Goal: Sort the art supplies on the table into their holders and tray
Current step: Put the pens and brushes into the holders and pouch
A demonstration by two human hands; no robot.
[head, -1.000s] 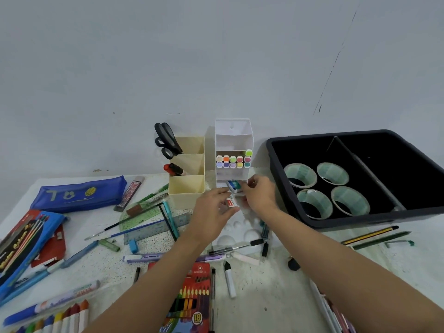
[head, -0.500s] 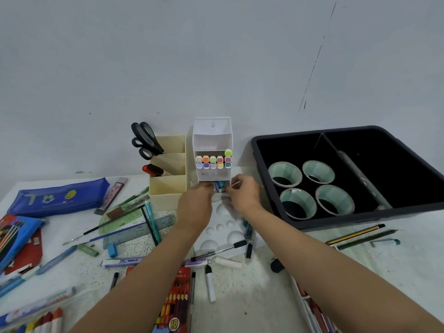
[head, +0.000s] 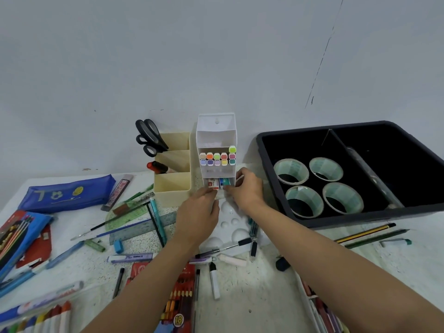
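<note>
A red-and-white eraser (head: 212, 183) and a blue eraser (head: 224, 182) stood side by side in the bottom compartment of the upright white tiered holder (head: 216, 131), at the fingertips of the left hand (head: 199, 212) and right hand (head: 247, 188). Pastel-capped markers (head: 217, 159) filled the tier above them. A black tray (head: 360, 218) lay right of the right hand.

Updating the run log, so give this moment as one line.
left hand: at small red-and-white eraser; right hand: at small blue eraser; erasers in: white plastic organizer, bottom compartment
</note>
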